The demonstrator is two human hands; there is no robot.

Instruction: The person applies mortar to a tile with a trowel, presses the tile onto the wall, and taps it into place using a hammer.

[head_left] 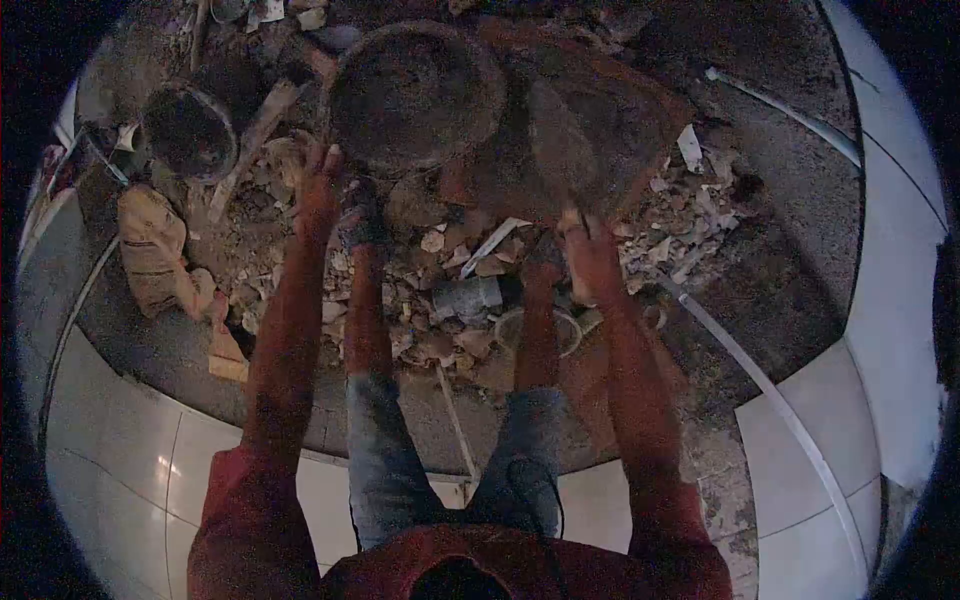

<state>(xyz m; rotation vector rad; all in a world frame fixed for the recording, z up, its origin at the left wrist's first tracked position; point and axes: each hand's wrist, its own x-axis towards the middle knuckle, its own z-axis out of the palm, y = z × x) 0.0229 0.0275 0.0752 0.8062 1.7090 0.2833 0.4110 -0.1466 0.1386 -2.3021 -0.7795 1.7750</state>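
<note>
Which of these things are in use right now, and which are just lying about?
In hand: round basin at the left hand; large brown slab at the right hand.
Lying about: dark bucket, sack, rubble, white pipe.

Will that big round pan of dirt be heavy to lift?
Probably heavy: the round pan looks filled to the rim with dirt. It likely stays stiff, since its rim keeps a clean circle. Lifted by one side it may tip and spill; only the left hand is at its rim.
</note>
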